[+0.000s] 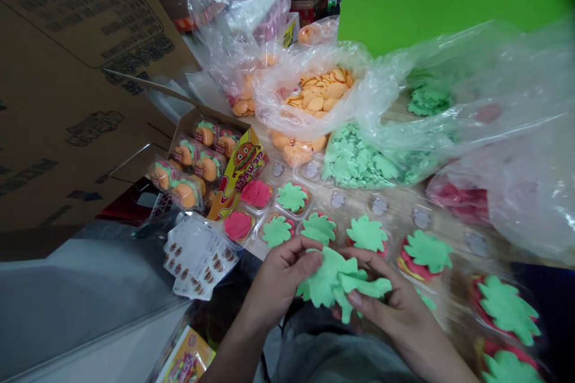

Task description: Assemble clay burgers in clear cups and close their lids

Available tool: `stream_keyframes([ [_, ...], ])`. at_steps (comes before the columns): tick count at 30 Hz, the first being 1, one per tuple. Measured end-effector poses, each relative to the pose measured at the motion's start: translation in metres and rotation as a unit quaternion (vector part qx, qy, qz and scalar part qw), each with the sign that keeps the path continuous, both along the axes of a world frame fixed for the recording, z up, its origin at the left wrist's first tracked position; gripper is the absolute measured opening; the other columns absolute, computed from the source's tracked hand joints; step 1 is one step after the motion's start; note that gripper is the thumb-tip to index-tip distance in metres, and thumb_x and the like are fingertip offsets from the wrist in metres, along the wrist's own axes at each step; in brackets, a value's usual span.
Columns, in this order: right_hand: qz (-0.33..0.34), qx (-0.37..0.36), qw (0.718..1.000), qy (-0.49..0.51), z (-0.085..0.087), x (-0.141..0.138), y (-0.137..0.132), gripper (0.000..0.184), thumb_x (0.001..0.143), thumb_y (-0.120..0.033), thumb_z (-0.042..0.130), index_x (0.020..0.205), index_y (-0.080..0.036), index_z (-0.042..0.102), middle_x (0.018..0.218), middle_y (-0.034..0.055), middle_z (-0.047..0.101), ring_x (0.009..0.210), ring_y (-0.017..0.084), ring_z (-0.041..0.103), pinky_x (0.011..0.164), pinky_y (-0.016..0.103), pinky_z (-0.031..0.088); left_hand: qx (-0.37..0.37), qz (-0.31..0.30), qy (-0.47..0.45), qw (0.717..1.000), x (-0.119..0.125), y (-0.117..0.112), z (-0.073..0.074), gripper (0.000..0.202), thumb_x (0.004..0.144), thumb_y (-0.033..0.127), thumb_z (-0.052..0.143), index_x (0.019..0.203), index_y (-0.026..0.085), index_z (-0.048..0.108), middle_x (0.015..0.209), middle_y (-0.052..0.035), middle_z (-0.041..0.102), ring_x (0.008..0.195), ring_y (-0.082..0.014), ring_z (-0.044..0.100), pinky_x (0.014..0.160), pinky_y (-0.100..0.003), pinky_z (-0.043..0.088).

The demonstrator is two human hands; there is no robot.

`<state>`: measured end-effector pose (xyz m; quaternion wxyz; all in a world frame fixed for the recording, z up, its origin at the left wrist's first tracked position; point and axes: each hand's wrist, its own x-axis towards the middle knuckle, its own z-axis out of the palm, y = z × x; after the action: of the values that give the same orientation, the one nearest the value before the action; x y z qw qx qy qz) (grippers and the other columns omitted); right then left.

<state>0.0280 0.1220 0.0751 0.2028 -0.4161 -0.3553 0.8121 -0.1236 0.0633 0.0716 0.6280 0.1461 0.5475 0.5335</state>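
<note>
Close to my body, both hands hold a small stack of soft green lettuce-shaped pieces (330, 278). My left hand (287, 269) pinches their left edge between thumb and fingers. On the other side, my right hand (389, 302) grips the loose, folded pieces with its thumb on top. Just beyond my hands, clear plastic trays carry layered toy-burger fillings topped with a green lettuce piece (366, 232). At the left end of the rows, a pink-red piece (238, 225) and another above it lie uncovered in their trays.
Behind the trays stand clear bags of green pieces (359, 158), orange pieces (323, 93) and pink-red pieces (462, 200). A display box (238, 170) of packed toy burgers is at left, near a large cardboard carton (81, 72). Sticker sheets (197, 257) lie below the box.
</note>
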Motion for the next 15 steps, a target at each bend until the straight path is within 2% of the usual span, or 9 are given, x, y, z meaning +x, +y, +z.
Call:
stream_keyframes([
  [2, 0.000, -0.020, 1.000, 0.008, 0.002, -0.001, -0.001, 0.030, 0.065, -0.030, 0.073, 0.093, -0.027, 0.064, 0.068, -0.0029, 0.063, 0.051, 0.013, 0.061, 0.041, 0.020, 0.044, -0.025, 0.010, -0.036, 0.999, 0.002, 0.001, -0.003, 0.035, 0.065, 0.045, 0.070, 0.080, 0.014, 0.062, 0.063, 0.0010, 0.058, 0.050, -0.0065, 0.050, 0.048, -0.017, 0.040],
  [3, -0.003, -0.025, 1.000, 0.005, 0.001, 0.000, -0.001, 0.030, 0.065, -0.032, 0.073, 0.092, -0.026, 0.064, 0.068, -0.0025, 0.063, 0.051, 0.013, 0.060, 0.042, 0.020, 0.044, -0.028, 0.015, 0.008, 0.999, -0.001, 0.001, -0.005, 0.037, 0.065, 0.046, 0.070, 0.079, 0.013, 0.063, 0.062, 0.0004, 0.058, 0.050, -0.0073, 0.050, 0.047, -0.018, 0.041],
  [5, -0.017, -0.012, 1.000, -0.023, -0.002, 0.003, 0.001, 0.029, 0.065, -0.035, 0.072, 0.091, -0.024, 0.064, 0.077, -0.0008, 0.065, 0.050, 0.011, 0.058, 0.045, 0.021, 0.046, -0.014, 0.056, 0.199, 0.978, -0.014, 0.003, -0.013, 0.038, 0.069, 0.049, 0.064, 0.077, 0.012, 0.063, 0.061, -0.0009, 0.058, 0.050, -0.0096, 0.052, 0.048, -0.020, 0.043],
  [6, -0.025, -0.001, 0.999, -0.041, -0.005, 0.005, 0.003, 0.030, 0.066, -0.036, 0.072, 0.092, -0.023, 0.065, 0.081, -0.0003, 0.065, 0.050, 0.010, 0.057, 0.047, 0.022, 0.046, -0.002, 0.096, 0.309, 0.946, -0.024, 0.004, -0.019, 0.038, 0.074, 0.050, 0.058, 0.078, 0.013, 0.063, 0.063, -0.0017, 0.058, 0.053, -0.0111, 0.054, 0.050, -0.022, 0.045],
  [7, -0.032, 0.006, 0.998, -0.057, -0.008, 0.008, 0.005, 0.030, 0.067, -0.038, 0.070, 0.093, -0.023, 0.065, 0.081, -0.0005, 0.065, 0.050, 0.010, 0.056, 0.049, 0.022, 0.047, 0.010, 0.144, 0.409, 0.901, -0.038, 0.006, -0.025, 0.038, 0.078, 0.050, 0.053, 0.081, 0.014, 0.063, 0.069, -0.0029, 0.060, 0.059, -0.0127, 0.056, 0.055, -0.023, 0.047],
  [9, -0.039, -0.006, 0.997, -0.073, -0.016, 0.015, 0.008, 0.032, 0.069, -0.040, 0.069, 0.096, -0.025, 0.063, 0.074, -0.0019, 0.064, 0.051, 0.011, 0.056, 0.051, 0.023, 0.046, 0.022, 0.219, 0.509, 0.832, -0.068, 0.012, -0.039, 0.035, 0.084, 0.047, 0.043, 0.093, 0.017, 0.059, 0.086, -0.0044, 0.061, 0.080, -0.0149, 0.058, 0.073, -0.027, 0.046],
  [10, -0.040, -0.020, 0.997, -0.070, -0.020, 0.019, 0.009, 0.033, 0.069, -0.040, 0.069, 0.098, -0.025, 0.063, 0.069, -0.0027, 0.063, 0.051, 0.012, 0.056, 0.052, 0.023, 0.045, 0.027, 0.235, 0.548, 0.803, -0.082, 0.016, -0.046, 0.033, 0.085, 0.044, 0.042, 0.098, 0.018, 0.057, 0.096, -0.0051, 0.060, 0.092, -0.0160, 0.055, 0.083, -0.029, 0.043],
  [12, -0.048, -0.041, 0.996, -0.056, -0.025, 0.024, 0.009, 0.035, 0.069, -0.041, 0.069, 0.099, -0.026, 0.061, 0.065, -0.0032, 0.062, 0.052, 0.012, 0.056, 0.053, 0.023, 0.044, 0.033, 0.203, 0.618, 0.759, -0.104, 0.023, -0.062, 0.026, 0.083, 0.038, 0.048, 0.096, 0.018, 0.059, 0.101, -0.0059, 0.059, 0.100, -0.0183, 0.052, 0.093, -0.033, 0.037],
  [15, -0.057, -0.032, 0.996, -0.063, -0.026, 0.027, 0.008, 0.037, 0.068, -0.041, 0.069, 0.100, -0.024, 0.062, 0.066, -0.0017, 0.063, 0.053, 0.012, 0.055, 0.054, 0.022, 0.044, 0.027, 0.088, 0.693, 0.715, -0.117, 0.030, -0.083, 0.015, 0.078, 0.029, 0.055, 0.084, 0.019, 0.064, 0.098, -0.0074, 0.063, 0.099, -0.0230, 0.053, 0.096, -0.039, 0.034],
])
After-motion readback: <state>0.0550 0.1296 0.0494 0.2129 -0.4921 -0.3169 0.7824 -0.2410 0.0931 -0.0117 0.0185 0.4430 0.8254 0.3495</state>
